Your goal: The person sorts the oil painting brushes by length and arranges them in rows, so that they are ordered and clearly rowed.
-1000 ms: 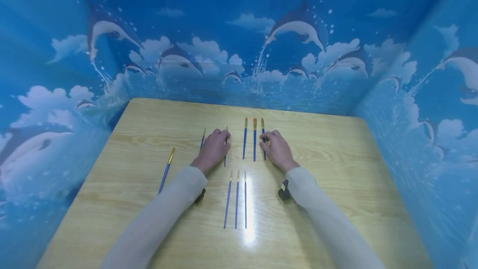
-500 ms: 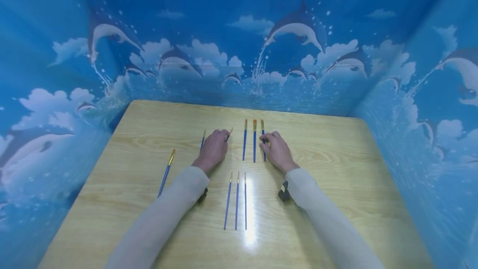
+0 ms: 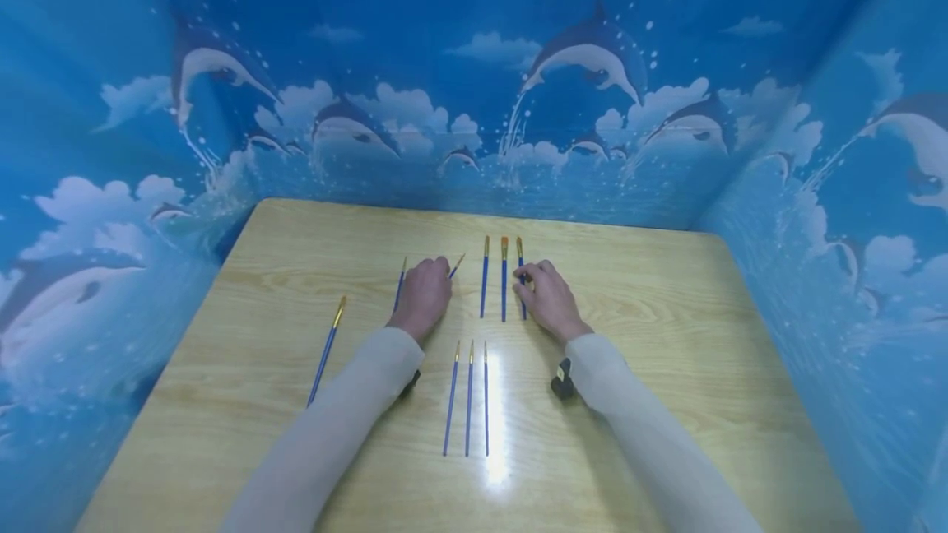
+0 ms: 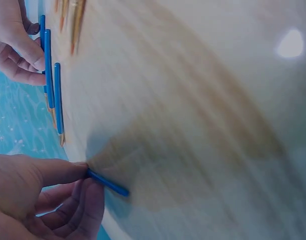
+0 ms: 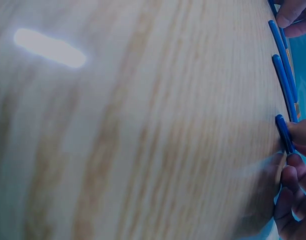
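My left hand (image 3: 425,296) pinches a thin blue paintbrush (image 4: 109,183) between thumb and fingertips. Its bristle end slants up to the right past the knuckles in the head view, and the handle end pokes out below the thumb in the left wrist view. My right hand (image 3: 550,298) has thumb and fingers on the rightmost paintbrush (image 5: 284,131) of the upper row, which lies on the table. Beside it lie a flat, wider-tipped paintbrush (image 3: 504,278) and another paintbrush (image 3: 485,276), roughly parallel. Left of my left hand, a thin paintbrush (image 3: 401,280) is partly covered by the hand.
Three fine paintbrushes (image 3: 470,397) lie side by side between my forearms on the wooden table (image 3: 652,434). A larger paintbrush (image 3: 327,348) lies at the left, its lower end under my sleeve. A dolphin-print curtain (image 3: 459,64) surrounds the table's back and sides.
The paintbrush in my left hand has turned from nearly straight to a rightward slant at the bristle end. My left wrist has shifted slightly right. My right hand stays put.
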